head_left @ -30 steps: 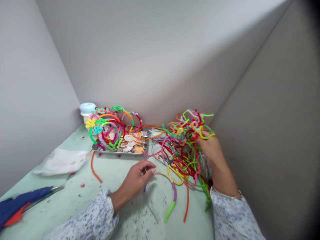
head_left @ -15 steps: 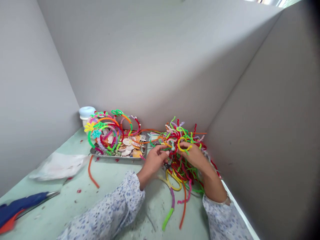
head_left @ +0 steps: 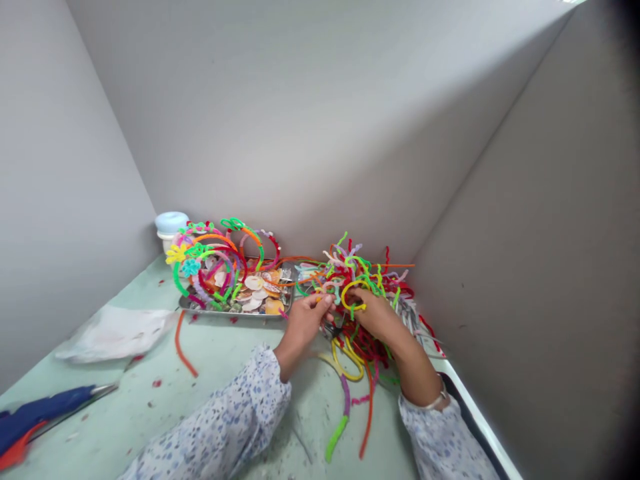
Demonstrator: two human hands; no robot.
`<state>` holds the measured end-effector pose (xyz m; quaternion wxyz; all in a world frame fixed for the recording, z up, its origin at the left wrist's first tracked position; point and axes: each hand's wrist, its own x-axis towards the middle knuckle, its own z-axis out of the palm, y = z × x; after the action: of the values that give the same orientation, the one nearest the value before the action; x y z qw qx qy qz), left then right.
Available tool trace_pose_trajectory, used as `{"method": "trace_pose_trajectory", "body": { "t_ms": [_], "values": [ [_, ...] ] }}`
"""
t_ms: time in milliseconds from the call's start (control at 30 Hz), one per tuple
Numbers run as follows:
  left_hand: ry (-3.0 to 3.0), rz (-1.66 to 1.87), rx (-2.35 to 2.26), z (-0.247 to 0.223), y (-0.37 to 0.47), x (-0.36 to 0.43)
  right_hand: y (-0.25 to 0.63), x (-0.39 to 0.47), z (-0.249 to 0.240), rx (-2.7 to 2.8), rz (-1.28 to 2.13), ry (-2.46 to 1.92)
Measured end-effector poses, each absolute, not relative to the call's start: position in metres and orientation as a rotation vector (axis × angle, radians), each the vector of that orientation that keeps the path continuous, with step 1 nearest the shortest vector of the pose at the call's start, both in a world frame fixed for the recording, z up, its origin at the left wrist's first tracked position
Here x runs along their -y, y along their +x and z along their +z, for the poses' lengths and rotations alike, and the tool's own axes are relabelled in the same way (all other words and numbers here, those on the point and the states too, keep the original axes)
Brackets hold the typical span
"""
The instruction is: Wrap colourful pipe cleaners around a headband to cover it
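Observation:
My left hand (head_left: 306,328) is at the near left edge of a tangled heap of coloured pipe cleaners (head_left: 370,270). Its thumb and forefinger press together; whatever lies between them is too small to make out. At the heap itself, my right hand (head_left: 376,320) has its fingers curled, their tips partly hidden. A yellow pipe cleaner (head_left: 346,288) bent into an open loop, with a green bit at its end, appears held in these fingers. Below the hands, yellow loops (head_left: 350,360) and a purple-and-green strand (head_left: 343,417) trail over the table.
To the left, a metal tray (head_left: 240,315) holds shell-like discs and several pipe-cleaner hoops (head_left: 215,260) with flowers. A blue-lidded jar (head_left: 171,223), white packet (head_left: 117,332), orange strand (head_left: 183,347) and blue-and-red-handled tool (head_left: 47,410) lie around it. Grey panels (head_left: 300,133) enclose the table.
My right hand has shifted left, closer to my left hand, and the yellow loop has moved with it. Green and pink strands beneath the right hand have shifted.

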<state>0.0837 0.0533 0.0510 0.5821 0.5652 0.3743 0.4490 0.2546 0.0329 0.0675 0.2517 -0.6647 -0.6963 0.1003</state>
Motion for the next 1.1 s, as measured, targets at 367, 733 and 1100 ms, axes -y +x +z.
{"method": "trace_pose_trajectory", "body": {
  "t_ms": [367,733,1100],
  "values": [
    [1.360,1.077,-0.922,0.081,0.071,-0.052,0.254,-0.037,0.061,1.781,0.013,-2.031],
    [1.480,1.154,-0.926,0.095,0.060,-0.051,0.259,-0.035,0.060,1.735,-0.108,-2.155],
    [1.600,1.209,-0.976,0.100,0.057,-0.048,0.252,-0.035,0.063,1.673,-0.202,-2.349]
  ]
}}
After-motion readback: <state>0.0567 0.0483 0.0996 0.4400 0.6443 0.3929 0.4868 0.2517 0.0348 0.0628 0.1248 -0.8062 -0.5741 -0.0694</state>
